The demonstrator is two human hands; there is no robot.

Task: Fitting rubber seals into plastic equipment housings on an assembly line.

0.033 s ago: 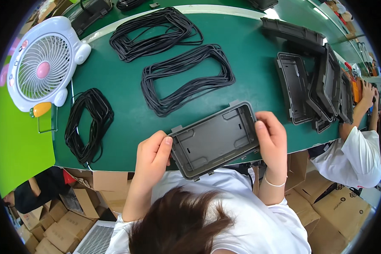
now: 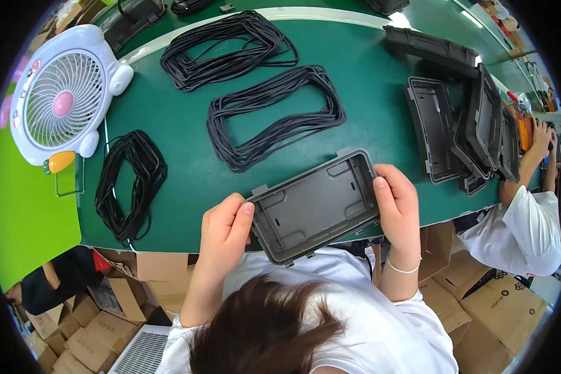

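A dark grey plastic box point(image 2: 318, 204), rectangular and hollow with its inside facing up, is held tilted above the table's near edge. My left hand point(image 2: 226, 225) grips its left end, thumb on the rim and fingers behind. At the right end my right hand point(image 2: 397, 202) pinches the rim in the same way, its fingertips partly hidden. Just beyond the box lies a coil of black cable point(image 2: 277, 118), touched by neither hand. A second cable coil point(image 2: 230, 50) rests farther back, and a third, darker coil point(image 2: 131, 184) is left of my left hand.
Several similar grey box shells point(image 2: 435, 134) are piled at the right of the green table point(image 2: 368, 81). A white fan point(image 2: 65, 103) stands at the left. Cardboard boxes point(image 2: 103, 336) sit below. Another person's hand point(image 2: 541, 138) works at the far right.
My right hand and the box's right end have shifted very slightly left. The coils, the fan and the piled shells look the same.
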